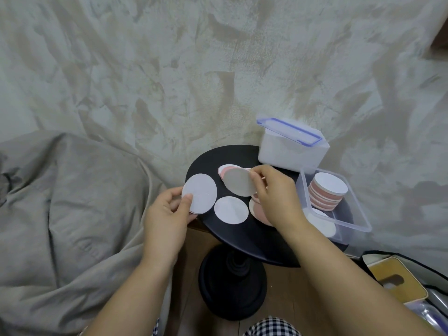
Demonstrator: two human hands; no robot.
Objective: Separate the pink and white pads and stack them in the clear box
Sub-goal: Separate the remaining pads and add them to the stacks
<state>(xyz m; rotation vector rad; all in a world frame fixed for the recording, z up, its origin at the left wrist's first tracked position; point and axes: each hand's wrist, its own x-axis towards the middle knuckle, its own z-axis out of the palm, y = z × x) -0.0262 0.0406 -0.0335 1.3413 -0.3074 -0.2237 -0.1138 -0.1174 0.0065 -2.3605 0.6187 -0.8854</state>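
While the left hand (167, 214) pinches one white pad (200, 192) by its edge, the right hand (274, 192) pinches a second pad (238, 181), tilted over the loose pads (231, 210) on the table (206, 163), likely just peeled apart. The clear box (359, 202) sits close at the right, its stack (327, 192) begun.

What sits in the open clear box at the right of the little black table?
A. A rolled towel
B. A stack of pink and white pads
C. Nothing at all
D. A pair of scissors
B: a stack of pink and white pads stands inside the clear box, towards its far end.
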